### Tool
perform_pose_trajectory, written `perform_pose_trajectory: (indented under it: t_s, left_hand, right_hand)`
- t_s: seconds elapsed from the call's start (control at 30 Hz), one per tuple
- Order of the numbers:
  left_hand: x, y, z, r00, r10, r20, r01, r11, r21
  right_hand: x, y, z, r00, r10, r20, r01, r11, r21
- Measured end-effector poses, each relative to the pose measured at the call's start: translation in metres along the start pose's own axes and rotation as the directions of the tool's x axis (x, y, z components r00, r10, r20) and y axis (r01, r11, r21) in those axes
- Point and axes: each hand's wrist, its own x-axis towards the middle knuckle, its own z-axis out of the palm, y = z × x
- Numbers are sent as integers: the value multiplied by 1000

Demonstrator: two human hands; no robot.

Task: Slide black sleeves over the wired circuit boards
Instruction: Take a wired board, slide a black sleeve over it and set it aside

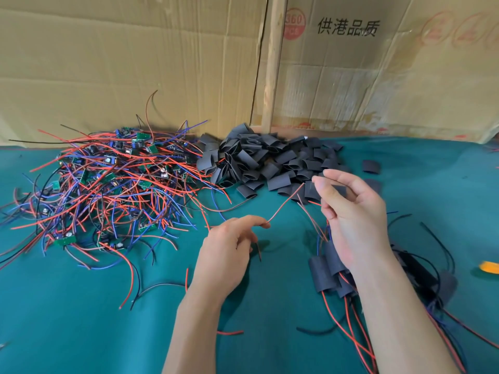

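Observation:
A tangled heap of wired circuit boards (108, 182), small green boards with red, blue and black leads, lies at the left on the green cloth. Beside it sits a pile of flat black sleeves (259, 163). My left hand (229, 252) pinches a thin red wire (286, 203) between thumb and forefinger. The wire rises to the right, and its free end stops just short of my right hand (351, 211). That hand hovers with fingers loosely curved, thumb and forefinger slightly apart, nothing visible between them. Several sleeved boards (324, 273) lie under it, their leads trailing toward me.
Creased cardboard sheets (162, 63) stand as a wall behind the piles. Two loose sleeves (371, 166) lie right of the pile. An orange object (490, 266) shows at the right edge. Stray wires cross the green cloth (67, 319) near my forearms.

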Motion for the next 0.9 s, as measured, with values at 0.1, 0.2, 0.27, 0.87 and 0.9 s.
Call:
perform_pose_trajectory:
  t_s: [0.1,0.2,0.27,0.87,0.9]
  left_hand:
    - [0,0,-1,1000,0,10,0,1000,13]
    - [-1,1,-2,1000,7,24,-7,1000,11]
    - [0,1,-2,999,5,33,-6,1000,16]
    - [4,-3,-4,999,-37,-17,29,936,-351]
    - [4,-2,-4,999,-36,-16,27,922,-386]
  right_hand:
    - [-2,-2,1,1000,11,28,-11,1000,-23]
    - [-4,-4,3,998,27,63,-24,999,-44]
    - [-5,-5,3,997,37,73,-34,998,-46]
    - [-21,9,22,921,296,255,-316,948,42]
    - [-21,10,24,925,302,232,-332,938,101]
